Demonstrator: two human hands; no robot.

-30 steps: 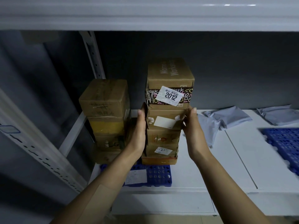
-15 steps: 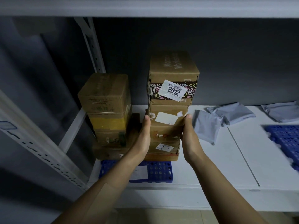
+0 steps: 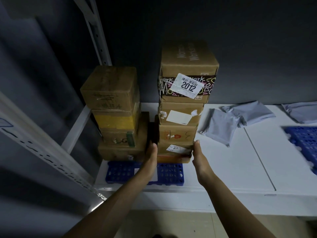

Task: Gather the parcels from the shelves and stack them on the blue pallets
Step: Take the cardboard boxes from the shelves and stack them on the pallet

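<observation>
Both hands have slid down the sides of the tall stack (image 3: 178, 133) in the last second, from beside the white-labelled second box to the lowest parcels. The left hand (image 3: 151, 156) lies flat against the stack's left side and the right hand (image 3: 197, 156) against its right, fingers straight and thumbs up, pressing rather than curling round anything. The left fingertips run into a dark gap and cannot be made out. The stack rests on the blue pallet (image 3: 169, 174) at the front of the white shelf board (image 3: 231, 165), so this load seems set down and is likely being squared up. Just left on the same pallet stands a second stack (image 3: 115, 114), close enough to leave only a narrow slot for the left hand. The top box (image 3: 187, 66), with its 2012 label (image 3: 188, 85), overhangs the smaller boxes beneath, so a nudge low down could tip it. Further right lie grey mailer bags (image 3: 221, 126), parcels not yet stacked, and another blue pallet (image 3: 305, 141) at the edge; a shelf upright (image 3: 97, 31) rises behind
</observation>
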